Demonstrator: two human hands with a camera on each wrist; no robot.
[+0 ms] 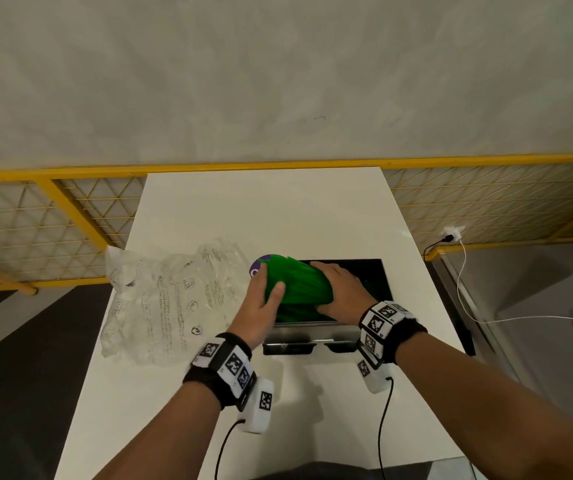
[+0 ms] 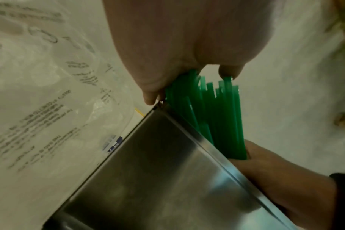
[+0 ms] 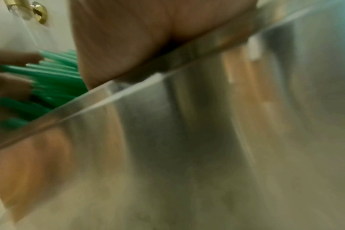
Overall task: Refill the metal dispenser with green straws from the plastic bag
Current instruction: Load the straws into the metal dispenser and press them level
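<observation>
A thick bundle of green straws (image 1: 295, 285) lies across the left part of the open metal dispenser (image 1: 307, 337), partly sunk below its rim. My left hand (image 1: 264, 301) grips the bundle's left end, thumb on top. My right hand (image 1: 342, 289) grips the right end, fingers laid over it and thumb below. In the left wrist view the straws (image 2: 217, 118) run from my left hand (image 2: 177, 54) down behind the dispenser's steel wall (image 2: 158, 171) to my right hand (image 2: 276, 171). The blurred right wrist view shows the straws (image 3: 55, 74) above the rim (image 3: 187, 140), beside my right hand (image 3: 138, 38).
The crumpled clear plastic bag (image 1: 171, 299) lies flat on the white table (image 1: 261, 209), left of the dispenser. A purple disc (image 1: 259, 266) peeks out behind the straws. A yellow mesh fence (image 1: 70, 216) runs behind the table. A charger with a white cable (image 1: 461, 265) is at the right.
</observation>
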